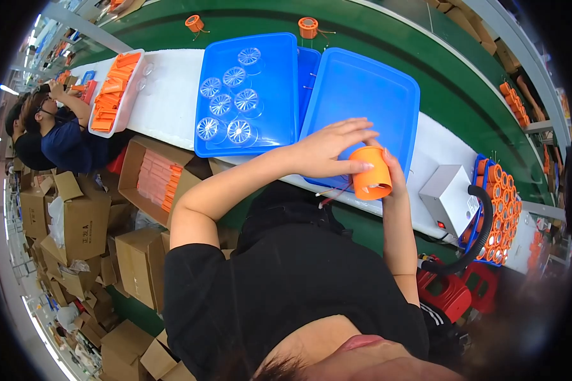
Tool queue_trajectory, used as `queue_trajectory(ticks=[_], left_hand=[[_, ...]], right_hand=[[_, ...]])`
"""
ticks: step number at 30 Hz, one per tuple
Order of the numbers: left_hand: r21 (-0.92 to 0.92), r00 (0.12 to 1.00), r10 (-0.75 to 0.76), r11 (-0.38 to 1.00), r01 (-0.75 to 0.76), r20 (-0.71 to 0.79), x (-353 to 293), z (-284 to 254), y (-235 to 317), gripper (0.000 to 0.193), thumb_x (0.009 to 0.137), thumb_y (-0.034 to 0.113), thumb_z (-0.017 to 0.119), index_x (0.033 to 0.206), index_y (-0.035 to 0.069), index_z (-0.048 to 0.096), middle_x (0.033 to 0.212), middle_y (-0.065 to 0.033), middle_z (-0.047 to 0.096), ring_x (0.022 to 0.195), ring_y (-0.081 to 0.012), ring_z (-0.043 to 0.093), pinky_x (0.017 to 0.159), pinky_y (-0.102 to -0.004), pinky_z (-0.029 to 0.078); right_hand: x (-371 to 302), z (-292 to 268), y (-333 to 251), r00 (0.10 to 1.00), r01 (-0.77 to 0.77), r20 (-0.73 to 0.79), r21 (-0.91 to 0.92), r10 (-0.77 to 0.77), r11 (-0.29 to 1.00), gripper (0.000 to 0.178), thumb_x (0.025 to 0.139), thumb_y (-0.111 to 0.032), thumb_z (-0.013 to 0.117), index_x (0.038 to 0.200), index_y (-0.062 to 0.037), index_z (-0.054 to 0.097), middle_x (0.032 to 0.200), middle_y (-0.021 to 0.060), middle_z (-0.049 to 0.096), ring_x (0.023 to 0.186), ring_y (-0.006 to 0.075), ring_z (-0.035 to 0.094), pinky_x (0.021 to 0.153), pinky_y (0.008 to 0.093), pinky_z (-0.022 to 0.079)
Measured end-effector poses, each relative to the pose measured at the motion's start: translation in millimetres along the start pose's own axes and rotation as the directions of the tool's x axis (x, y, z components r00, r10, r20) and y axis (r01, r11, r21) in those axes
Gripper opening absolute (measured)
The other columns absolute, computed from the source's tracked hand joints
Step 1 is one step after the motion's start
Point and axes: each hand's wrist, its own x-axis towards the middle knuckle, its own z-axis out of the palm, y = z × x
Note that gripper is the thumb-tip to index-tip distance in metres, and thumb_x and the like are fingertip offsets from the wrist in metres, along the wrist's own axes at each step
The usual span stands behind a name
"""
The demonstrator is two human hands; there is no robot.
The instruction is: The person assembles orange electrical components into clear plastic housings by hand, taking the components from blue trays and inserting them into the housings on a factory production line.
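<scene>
My right hand (395,171) is wrapped round the right side of an orange cylindrical housing (370,174), tilted so that its hollow end shows. Thin wires (334,192) hang out on its left. From the left, my left hand (333,149) reaches over the housing with its fingers stretched out flat; the thumb lies against the housing's upper part. Beneath both hands is a blue tray (362,82) with nothing seen in it. Beside it, another blue tray (273,95) carries several clear round plastic parts with spoked faces (234,77).
At right stand a grey metal box (448,197) with a black hose (486,222) and a rack of orange housings (499,213). Two more housings lie on the green belt (349,32). A bin of orange pieces (115,92), cardboard boxes (143,267) and co-workers (67,136) are at left.
</scene>
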Motion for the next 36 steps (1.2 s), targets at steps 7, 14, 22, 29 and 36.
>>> queue_trajectory(ticks=[7,14,22,29,36], left_hand=[[0.069,0.984,-0.001,0.998,0.014,-0.181,-28.9,-37.2,-8.1,0.052,0.082,0.041,0.046,0.117,0.002,0.043,0.125,-0.0167,0.037,0.120,-0.0303,0.030,0.097,-0.0412,0.026],[-0.856,0.587,-0.658,0.503,-0.123,-0.471,-85.0,-59.9,-31.8,0.044,0.086,0.041,0.039,0.107,0.004,0.047,0.102,-0.0115,0.052,0.087,-0.0204,0.053,0.073,-0.0333,0.043],[-0.796,0.422,-0.741,0.247,-0.553,-0.523,-162.9,-82.7,-58.6,0.046,0.088,0.045,0.027,0.108,0.007,0.044,0.089,-0.0077,0.052,0.056,-0.0145,0.040,0.050,-0.0255,0.034],[-0.863,0.620,-0.640,0.147,-0.483,-0.455,-151.0,-93.0,-58.6,0.048,0.087,0.045,0.027,0.109,0.005,0.044,0.092,-0.0101,0.051,0.056,-0.0164,0.040,0.050,-0.0258,0.033],[-0.950,0.878,-0.397,-0.043,-0.309,-0.267,-80.8,-81.7,-55.7,0.053,0.085,0.049,0.026,0.103,0.004,0.048,0.106,-0.0193,0.048,0.078,-0.0245,0.051,0.063,-0.0328,0.041]], right_hand=[[55.6,49.7,3.5,0.901,-0.382,0.314,0.251,0.298,0.889,0.064,0.083,-0.057,0.027,0.104,0.0007,0.045,0.074,0.0171,0.058,0.053,0.0264,0.058,0.051,0.0327,0.050],[118.2,80.7,20.5,0.934,-0.265,0.142,-0.337,0.328,0.903,0.051,0.083,-0.047,0.039,0.106,-0.0016,0.045,0.069,0.0173,0.057,0.052,0.0265,0.057,0.049,0.0308,0.048],[203.4,114.1,47.5,0.780,0.589,0.621,-0.771,-0.078,-0.244,0.049,0.069,-0.022,0.064,0.112,-0.0077,0.045,0.103,0.0163,0.052,0.089,0.0271,0.053,0.070,0.0341,0.043],[220.2,111.2,40.0,0.823,0.567,0.541,-0.787,0.171,-0.243,0.061,0.068,-0.023,0.065,0.121,-0.0088,0.040,0.110,0.0145,0.047,0.097,0.0279,0.049,0.080,0.0366,0.042],[146.7,58.4,-7.6,0.952,0.068,0.298,0.039,-0.076,0.997,0.049,0.074,-0.023,0.059,0.115,-0.0027,0.041,0.108,0.0184,0.048,0.088,0.0269,0.054,0.068,0.0351,0.048]])
